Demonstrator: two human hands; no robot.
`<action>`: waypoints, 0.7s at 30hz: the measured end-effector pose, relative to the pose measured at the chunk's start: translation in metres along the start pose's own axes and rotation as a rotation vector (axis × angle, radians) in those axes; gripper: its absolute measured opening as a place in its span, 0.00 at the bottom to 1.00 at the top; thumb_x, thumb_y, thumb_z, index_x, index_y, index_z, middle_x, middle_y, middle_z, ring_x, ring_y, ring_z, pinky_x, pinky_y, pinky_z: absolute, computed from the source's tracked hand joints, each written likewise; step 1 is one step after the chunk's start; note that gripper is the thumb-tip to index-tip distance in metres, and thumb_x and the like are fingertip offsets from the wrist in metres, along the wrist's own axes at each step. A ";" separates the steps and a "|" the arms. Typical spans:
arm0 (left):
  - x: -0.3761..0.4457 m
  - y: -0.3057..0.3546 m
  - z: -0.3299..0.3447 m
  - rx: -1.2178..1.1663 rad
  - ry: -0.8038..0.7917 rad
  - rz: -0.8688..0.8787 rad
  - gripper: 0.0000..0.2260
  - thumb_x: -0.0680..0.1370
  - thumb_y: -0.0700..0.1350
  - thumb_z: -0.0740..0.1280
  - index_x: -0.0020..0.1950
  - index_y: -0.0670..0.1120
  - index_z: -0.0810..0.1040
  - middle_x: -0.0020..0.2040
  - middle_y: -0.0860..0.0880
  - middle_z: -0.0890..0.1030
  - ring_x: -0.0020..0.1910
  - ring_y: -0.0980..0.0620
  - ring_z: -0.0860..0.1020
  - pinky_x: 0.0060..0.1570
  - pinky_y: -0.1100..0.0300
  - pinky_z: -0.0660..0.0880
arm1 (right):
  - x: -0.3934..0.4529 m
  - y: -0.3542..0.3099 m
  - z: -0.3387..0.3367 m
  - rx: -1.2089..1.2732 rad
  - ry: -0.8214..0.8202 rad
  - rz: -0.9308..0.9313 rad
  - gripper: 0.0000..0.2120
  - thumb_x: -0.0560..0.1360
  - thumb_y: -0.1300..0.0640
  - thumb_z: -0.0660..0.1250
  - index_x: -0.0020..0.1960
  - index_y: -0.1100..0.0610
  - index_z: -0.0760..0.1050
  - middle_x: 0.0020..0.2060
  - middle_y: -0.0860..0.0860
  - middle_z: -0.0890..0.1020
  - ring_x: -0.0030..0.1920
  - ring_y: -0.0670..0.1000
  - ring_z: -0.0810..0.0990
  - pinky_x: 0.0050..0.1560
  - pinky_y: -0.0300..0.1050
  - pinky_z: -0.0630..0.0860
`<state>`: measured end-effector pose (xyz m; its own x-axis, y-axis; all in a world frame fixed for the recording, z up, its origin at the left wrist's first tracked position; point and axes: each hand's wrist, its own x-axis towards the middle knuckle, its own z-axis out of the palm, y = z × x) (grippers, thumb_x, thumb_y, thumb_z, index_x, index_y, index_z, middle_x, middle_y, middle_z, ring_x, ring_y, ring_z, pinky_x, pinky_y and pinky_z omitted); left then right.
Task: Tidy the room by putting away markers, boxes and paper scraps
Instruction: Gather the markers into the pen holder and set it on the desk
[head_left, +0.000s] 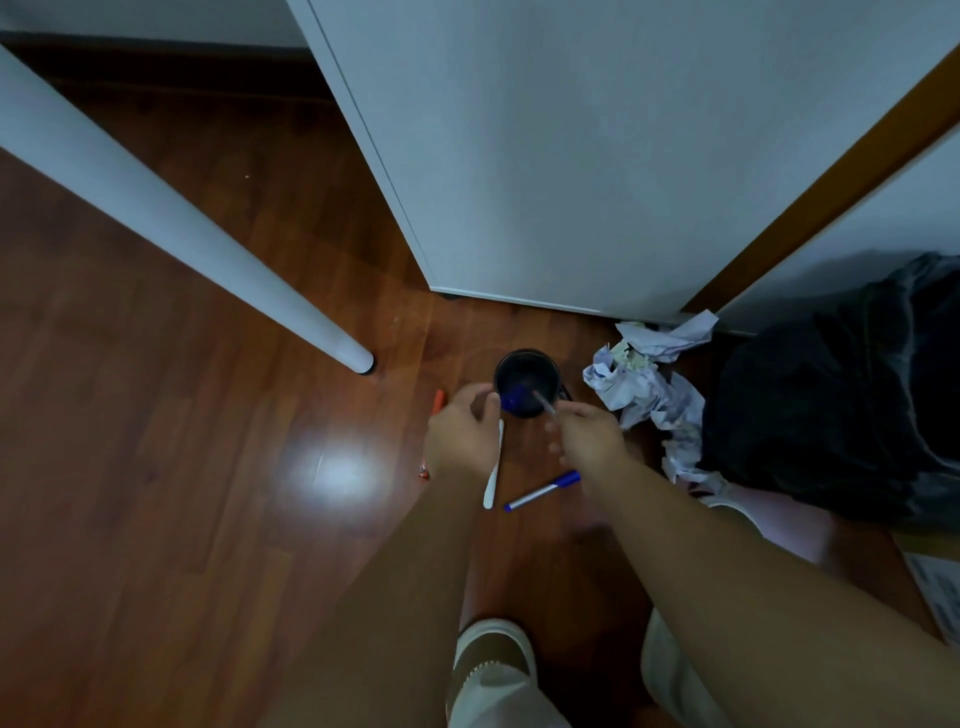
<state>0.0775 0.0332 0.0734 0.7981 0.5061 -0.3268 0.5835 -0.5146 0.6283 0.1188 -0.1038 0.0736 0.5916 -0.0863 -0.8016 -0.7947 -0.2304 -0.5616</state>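
A black round cup (525, 370) stands on the wooden floor, with a blue marker cap (514, 398) showing inside it. My left hand (460, 434) hovers at the cup's left rim, fingers curled by the blue marker. My right hand (589, 428) pinches a grey marker (544, 402) whose tip points into the cup. On the floor lie a white marker (493, 470), a blue-capped marker (543, 491) and an orange marker (439, 400), partly hidden by my left hand. Crumpled paper scraps (647, 384) are heaped to the right of the cup.
A white cabinet (571, 156) stands behind the cup. A white table leg (182, 223) slants down at the left. A black bin bag (841, 395) sits at the right, with a cardboard box edge (935, 587) below it. My two shoes (493, 660) are at the bottom.
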 end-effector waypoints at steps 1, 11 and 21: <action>0.000 -0.004 -0.001 0.003 0.015 -0.007 0.12 0.80 0.53 0.62 0.61 0.54 0.78 0.43 0.53 0.81 0.36 0.60 0.74 0.42 0.61 0.75 | 0.000 0.001 0.002 0.034 -0.001 0.017 0.11 0.79 0.60 0.59 0.55 0.56 0.79 0.43 0.53 0.81 0.39 0.52 0.78 0.41 0.46 0.74; -0.001 -0.067 0.019 0.348 -0.465 0.045 0.12 0.79 0.43 0.62 0.59 0.47 0.82 0.59 0.47 0.81 0.58 0.46 0.79 0.56 0.61 0.72 | 0.032 0.037 -0.012 -0.176 0.108 0.015 0.12 0.76 0.52 0.62 0.56 0.51 0.78 0.50 0.54 0.81 0.50 0.55 0.79 0.49 0.45 0.75; -0.004 -0.100 0.069 0.454 -0.639 0.039 0.24 0.76 0.45 0.66 0.72 0.44 0.67 0.71 0.44 0.59 0.66 0.40 0.66 0.68 0.48 0.67 | 0.067 0.081 -0.022 -0.937 -0.200 0.091 0.23 0.77 0.46 0.60 0.72 0.46 0.67 0.78 0.53 0.51 0.76 0.58 0.53 0.73 0.56 0.55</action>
<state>0.0264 0.0345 -0.0369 0.6704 0.0559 -0.7399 0.4471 -0.8262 0.3427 0.0971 -0.1489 -0.0207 0.4296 0.0049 -0.9030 -0.3537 -0.9192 -0.1733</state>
